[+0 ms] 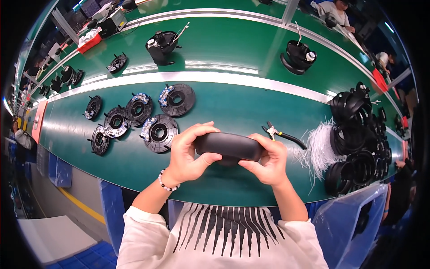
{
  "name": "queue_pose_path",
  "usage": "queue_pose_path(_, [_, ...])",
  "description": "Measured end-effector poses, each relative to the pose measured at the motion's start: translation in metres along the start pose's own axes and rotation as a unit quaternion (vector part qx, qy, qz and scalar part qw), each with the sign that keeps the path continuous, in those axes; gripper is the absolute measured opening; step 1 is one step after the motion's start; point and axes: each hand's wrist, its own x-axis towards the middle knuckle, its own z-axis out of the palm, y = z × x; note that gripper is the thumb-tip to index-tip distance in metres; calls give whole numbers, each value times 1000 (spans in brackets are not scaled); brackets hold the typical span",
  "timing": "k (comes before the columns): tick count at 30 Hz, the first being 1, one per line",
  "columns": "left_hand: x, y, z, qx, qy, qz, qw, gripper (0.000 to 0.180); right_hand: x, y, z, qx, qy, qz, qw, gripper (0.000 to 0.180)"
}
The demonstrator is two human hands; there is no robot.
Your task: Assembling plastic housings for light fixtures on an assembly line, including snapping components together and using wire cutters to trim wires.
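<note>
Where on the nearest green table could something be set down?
Bare tabletop lies beyond the held black part, between the black discs and the pliers, and at left between the discs and the pink board. The right end is crowded with white strips and piled black rings.

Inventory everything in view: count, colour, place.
rounded part: 1, black, between both grips
discs with circuit boards: 6, black, table's left
pliers: 1, black handles, right of centre
thin strips: uncountable pile, white, table's right
rings: uncountable heap, black, far right
table: 1, green, under these
rail: 1, silver, behind table
back surface: 1, green, beyond rail
housings: 2, black, back surface
plain disc: 1, black, back surface's left
plastic bins: several, blue, table's near edge
co-workers: several, background
bracelet: 1, black and white, left wrist
shirt: 1, white, black stripes
left grip: 1, bare, part's left end
right grip: 1, bare, part's right end
</note>
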Motion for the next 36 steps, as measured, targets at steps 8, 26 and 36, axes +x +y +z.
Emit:
queue_pose_path(8, [1, 0, 16, -141, 29, -118, 983, 37, 1, 3, -1, 79, 72, 40, 994, 46])
queue_pose_path(26, [29, 14, 24, -273, -91, -75, 955, 37, -29, 30, -16, 158, 106, 77, 979, 62])
queue_pose_path(36, [88, 1, 20, 117, -382, 67, 914, 31, -23, 30, -47, -1, 139, 28, 990, 88])
